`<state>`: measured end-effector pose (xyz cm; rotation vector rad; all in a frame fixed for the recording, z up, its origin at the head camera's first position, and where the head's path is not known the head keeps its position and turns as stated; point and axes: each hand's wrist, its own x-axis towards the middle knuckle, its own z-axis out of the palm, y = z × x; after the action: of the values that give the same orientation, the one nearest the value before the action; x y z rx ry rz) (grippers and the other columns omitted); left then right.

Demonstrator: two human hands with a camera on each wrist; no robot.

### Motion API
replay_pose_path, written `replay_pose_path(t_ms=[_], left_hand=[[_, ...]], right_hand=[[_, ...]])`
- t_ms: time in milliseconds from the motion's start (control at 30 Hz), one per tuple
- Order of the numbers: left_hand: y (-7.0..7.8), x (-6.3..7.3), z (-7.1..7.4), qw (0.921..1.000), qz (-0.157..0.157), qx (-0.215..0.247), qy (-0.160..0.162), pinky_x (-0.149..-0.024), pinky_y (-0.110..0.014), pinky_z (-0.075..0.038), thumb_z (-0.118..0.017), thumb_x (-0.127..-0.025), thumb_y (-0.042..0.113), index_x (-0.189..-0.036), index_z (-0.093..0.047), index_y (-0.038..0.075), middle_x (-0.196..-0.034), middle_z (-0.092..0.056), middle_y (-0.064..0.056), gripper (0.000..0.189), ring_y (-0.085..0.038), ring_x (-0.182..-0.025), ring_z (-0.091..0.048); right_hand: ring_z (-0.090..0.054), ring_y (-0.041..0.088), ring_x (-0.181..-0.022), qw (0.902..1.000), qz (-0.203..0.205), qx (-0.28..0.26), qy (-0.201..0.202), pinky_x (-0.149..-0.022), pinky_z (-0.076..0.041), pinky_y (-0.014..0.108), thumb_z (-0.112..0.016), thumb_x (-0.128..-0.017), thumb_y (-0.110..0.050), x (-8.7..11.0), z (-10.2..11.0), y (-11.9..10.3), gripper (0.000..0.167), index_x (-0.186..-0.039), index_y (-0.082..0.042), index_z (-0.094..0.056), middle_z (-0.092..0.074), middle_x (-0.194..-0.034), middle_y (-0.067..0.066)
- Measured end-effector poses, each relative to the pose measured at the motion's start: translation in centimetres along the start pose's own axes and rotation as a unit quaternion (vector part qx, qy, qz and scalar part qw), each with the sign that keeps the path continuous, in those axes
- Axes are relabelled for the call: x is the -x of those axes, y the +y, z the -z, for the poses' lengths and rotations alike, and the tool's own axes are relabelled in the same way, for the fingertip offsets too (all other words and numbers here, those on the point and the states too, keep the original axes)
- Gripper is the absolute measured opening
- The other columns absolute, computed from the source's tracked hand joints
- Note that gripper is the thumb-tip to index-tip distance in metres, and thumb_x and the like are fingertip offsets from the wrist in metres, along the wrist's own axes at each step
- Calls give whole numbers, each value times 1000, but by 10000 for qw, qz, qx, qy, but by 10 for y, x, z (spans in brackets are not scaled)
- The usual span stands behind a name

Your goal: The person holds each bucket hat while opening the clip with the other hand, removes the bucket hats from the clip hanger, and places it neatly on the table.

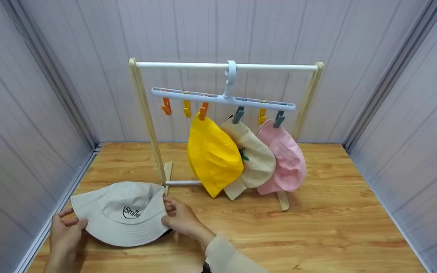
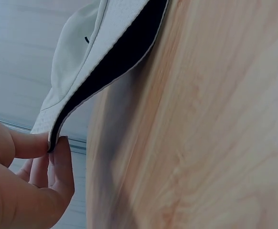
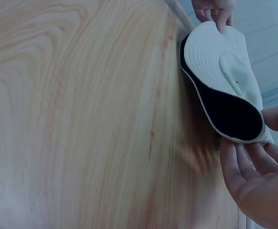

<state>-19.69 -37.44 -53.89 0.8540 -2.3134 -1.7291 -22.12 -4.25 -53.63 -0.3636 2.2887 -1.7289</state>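
The bare right hand (image 1: 182,217) meets a plain cream sleeve (image 1: 230,258), with a small black piece (image 1: 206,267) showing at its edge.

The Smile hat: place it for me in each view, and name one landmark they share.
Head: the hat is at lower left, between the left hand and right hand.
Left wrist: upper left, dark lining showing.
Right wrist: upper right, dark lining showing.
Shared landmark: the wooden table.
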Motion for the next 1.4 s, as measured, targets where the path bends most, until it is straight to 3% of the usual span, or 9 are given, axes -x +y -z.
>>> replay_pose_path(t_ms=[233,400,633,1033,1233,1400], left_hand=[[-4,-3,2,9999,126,5,21,-69,-20,-50,-64,-102,5,-156,-30,5,-123,-53,-15,64,-4,-83,-58],[-10,-6,2,9999,59,-24,96,-68,-22,-50,-63,-102,5,-158,-28,3,-123,-51,-15,66,-7,-84,-56],[-19,-13,1,9997,86,56,203,-66,-21,-50,-62,-101,3,-159,-26,1,-122,-50,-17,69,-7,-82,-55],[-20,-14,-1,9992,204,-132,331,-64,-20,-49,-62,-101,4,-160,-26,-1,-124,-54,-21,69,-10,-84,-57],[-21,-12,-2,9977,97,-442,506,-62,-21,-47,-61,-98,1,-157,-29,-3,-124,-56,-26,68,-32,-103,-59],[-21,-12,0,9967,158,-676,431,-71,-31,-47,-59,-98,3,-158,-26,-5,-137,-50,-33,69,-49,-124,-48]], right_hand=[[-69,13,-106,9981,462,398,35,-87,-59,25,-68,-95,3,0,-6,5,58,-151,-9,-56,-68,-115,4],[-72,15,-99,9946,820,611,170,-83,-59,23,-68,-99,0,1,-10,8,49,-147,-7,-60,-71,-119,10],[-73,10,-99,9948,808,589,190,-80,-59,20,-66,-100,-1,0,-12,10,46,-146,-9,-63,-72,-121,9],[-68,6,-107,9922,887,873,-87,-90,-55,20,-63,-98,1,0,-15,15,55,-152,-8,-57,-70,-125,6],[-66,4,-107,9862,1048,1280,38,-94,-54,22,-65,-102,-2,0,-18,16,48,-149,-9,-60,-69,-130,6],[-64,5,-106,9789,1244,1610,174,-94,-54,23,-63,-103,-1,0,-19,15,42,-144,-9,-66,-70,-128,7]])
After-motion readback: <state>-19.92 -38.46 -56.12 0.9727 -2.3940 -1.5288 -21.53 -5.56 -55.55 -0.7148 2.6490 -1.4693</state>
